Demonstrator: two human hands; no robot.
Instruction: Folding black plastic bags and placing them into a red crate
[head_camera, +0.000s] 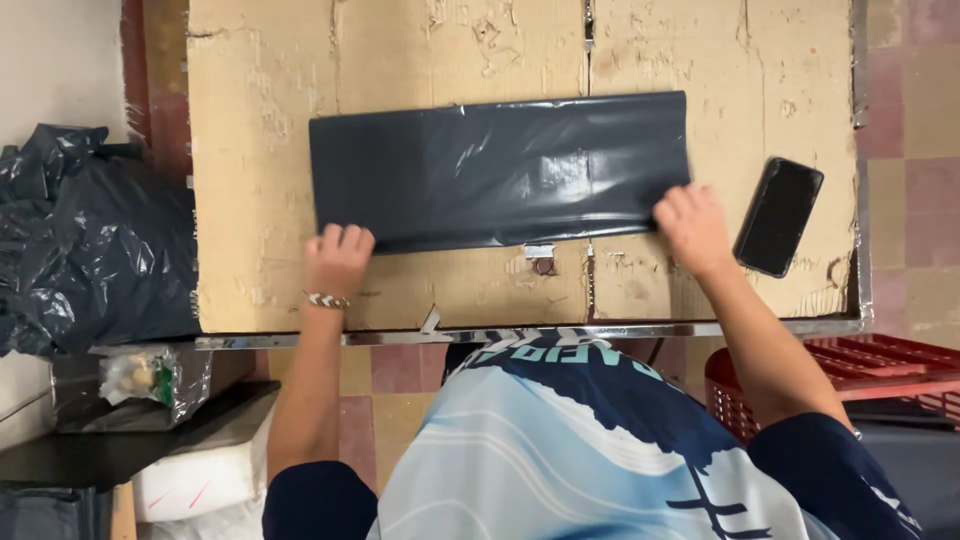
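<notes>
While both of my hands pin its near edge, the dark grey plastic bag (500, 170) lies flat and folded into a long rectangle across the middle of the worktable, its long side running from nine to three o'clock. My left hand (338, 258) sits at the bag's seven o'clock corner, fingers curled down onto the film, pressing rather than pinching, as far as I can tell. My right hand (690, 228) covers the four o'clock corner in the same way, knuckles up, fingers close together on the edge. Holding both lower corners keeps the slippery sheet stretched and square. Under it, the cardboard-covered tabletop (260, 150) is scuffed and torn. A black smartphone (778, 216) lies at three o'clock, just beside my right hand, apart from the bag. Crumpled black bags (90, 240) are heaped off the table at nine o'clock, and a red plastic crate (850, 370) stands at five o'clock.
</notes>
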